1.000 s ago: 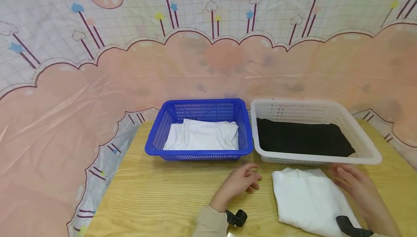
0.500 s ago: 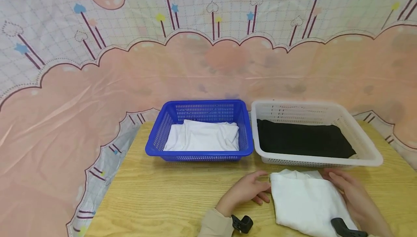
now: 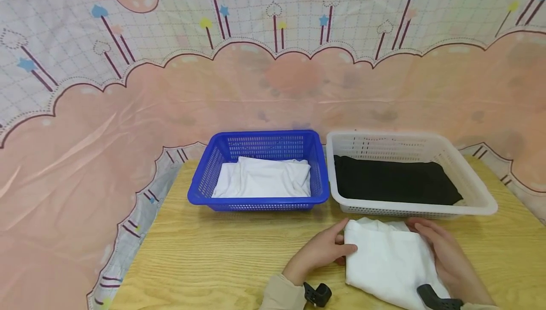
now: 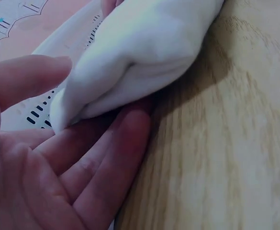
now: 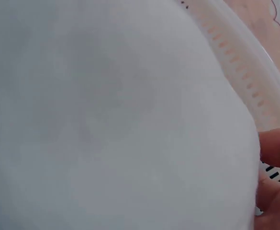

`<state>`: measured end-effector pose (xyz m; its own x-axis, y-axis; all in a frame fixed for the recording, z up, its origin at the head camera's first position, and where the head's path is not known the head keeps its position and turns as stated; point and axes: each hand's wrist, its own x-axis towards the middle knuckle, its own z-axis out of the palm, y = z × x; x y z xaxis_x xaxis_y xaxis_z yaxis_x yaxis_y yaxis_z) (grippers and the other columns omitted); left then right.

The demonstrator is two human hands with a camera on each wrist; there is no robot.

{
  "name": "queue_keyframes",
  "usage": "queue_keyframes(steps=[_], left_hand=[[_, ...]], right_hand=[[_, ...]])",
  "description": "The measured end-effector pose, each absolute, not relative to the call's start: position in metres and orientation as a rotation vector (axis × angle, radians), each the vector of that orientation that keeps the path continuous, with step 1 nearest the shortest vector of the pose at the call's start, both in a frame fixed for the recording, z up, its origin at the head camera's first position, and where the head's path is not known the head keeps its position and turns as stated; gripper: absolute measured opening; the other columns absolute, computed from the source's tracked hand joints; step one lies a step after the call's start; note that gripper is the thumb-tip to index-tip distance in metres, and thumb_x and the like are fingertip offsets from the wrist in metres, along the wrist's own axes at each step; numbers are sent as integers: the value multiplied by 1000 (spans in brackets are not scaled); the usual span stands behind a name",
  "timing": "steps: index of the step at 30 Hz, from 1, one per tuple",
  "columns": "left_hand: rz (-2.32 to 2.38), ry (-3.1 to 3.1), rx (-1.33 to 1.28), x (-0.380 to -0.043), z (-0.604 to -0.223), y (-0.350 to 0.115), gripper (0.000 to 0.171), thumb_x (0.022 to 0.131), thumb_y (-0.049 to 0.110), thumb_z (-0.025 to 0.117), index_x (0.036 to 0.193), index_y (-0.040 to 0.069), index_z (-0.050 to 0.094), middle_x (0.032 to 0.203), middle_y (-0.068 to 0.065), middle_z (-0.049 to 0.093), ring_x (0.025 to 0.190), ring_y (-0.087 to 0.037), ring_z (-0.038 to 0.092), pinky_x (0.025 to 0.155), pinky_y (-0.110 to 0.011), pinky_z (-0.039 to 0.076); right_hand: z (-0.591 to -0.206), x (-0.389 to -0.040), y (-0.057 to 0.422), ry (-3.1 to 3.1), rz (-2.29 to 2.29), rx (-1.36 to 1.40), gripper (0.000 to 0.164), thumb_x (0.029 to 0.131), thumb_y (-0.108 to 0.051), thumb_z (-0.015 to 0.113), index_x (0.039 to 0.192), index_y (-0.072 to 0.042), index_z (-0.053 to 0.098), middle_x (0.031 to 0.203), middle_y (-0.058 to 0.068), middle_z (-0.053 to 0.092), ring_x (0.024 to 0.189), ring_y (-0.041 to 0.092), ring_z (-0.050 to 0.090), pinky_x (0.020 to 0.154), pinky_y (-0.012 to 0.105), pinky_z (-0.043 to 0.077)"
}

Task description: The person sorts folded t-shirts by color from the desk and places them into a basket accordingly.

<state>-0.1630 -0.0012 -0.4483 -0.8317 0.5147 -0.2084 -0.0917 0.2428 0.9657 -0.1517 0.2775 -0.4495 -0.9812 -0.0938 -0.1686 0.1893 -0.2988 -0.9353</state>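
Note:
A folded white cloth lies on the table in front of the white basket, between both hands. At its left edge is my left hand, thumb over the top of the edge. In the left wrist view the fingers extend under the cloth, and the thumb is up beside it, not pressed down. My right hand lies along the cloth's right side, fingers at its far right corner. The right wrist view is mostly cloth, with part of the right hand at the edge.
Behind stand a blue basket holding folded white cloth and a white basket holding folded black cloth, side by side. A patterned curtain hangs behind the wooden table.
My left hand has moved right to the cloth's left edge, its fingers now under it. The right hand has shifted left against the cloth, which has moved slightly left.

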Motion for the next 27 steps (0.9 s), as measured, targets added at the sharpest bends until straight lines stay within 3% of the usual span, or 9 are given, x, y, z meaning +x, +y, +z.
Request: queue_keyframes(steps=[7, 14, 16, 23, 27], left_hand=[[1678, 2009, 427, -166, -452, -5, 68, 84, 19, 61, 141, 27, 25, 104, 1, 60, 77, -8, 57, 62, -27, 48], [1649, 2060, 552, -168, -455, -9, 53, 85, 20, 59, 133, 35, 40, 130, 9, 42, 110, -3, 43, 85, -22, 39], [1644, 2066, 576, -169, -456, -10, 49, 86, 21, 59, 129, 37, 45, 131, 11, 42, 116, -4, 39, 90, -23, 36], [1706, 2107, 500, -170, -459, -14, 52, 82, 21, 63, 127, 40, 46, 130, 11, 42, 117, -9, 39, 93, -31, 34], [1719, 2158, 409, -170, -463, -18, 55, 81, 19, 64, 128, 41, 44, 133, 7, 40, 119, -14, 37, 95, -38, 31]], right_hand=[[-452, -152, 268, 1795, -2301, 55, 21, 93, -19, 47, 109, -14, 59, 105, -12, 58, 95, 0, 53, 77, 19, 46], [-451, -152, 259, 1894, -2163, 97, 33, 92, -25, 49, 121, -9, 51, 107, -13, 54, 95, 1, 53, 77, 20, 46], [-451, -151, 257, 1899, -2140, 86, 35, 93, -25, 48, 122, -7, 49, 108, -12, 54, 94, 3, 53, 77, 22, 46], [-450, -151, 245, 1903, -2044, 11, 43, 94, -24, 45, 129, -1, 37, 111, -8, 53, 95, 9, 54, 79, 29, 46], [-447, -151, 239, 1889, -2007, 82, 45, 92, -26, 48, 130, -4, 37, 113, -7, 51, 97, 11, 53, 81, 31, 45]])
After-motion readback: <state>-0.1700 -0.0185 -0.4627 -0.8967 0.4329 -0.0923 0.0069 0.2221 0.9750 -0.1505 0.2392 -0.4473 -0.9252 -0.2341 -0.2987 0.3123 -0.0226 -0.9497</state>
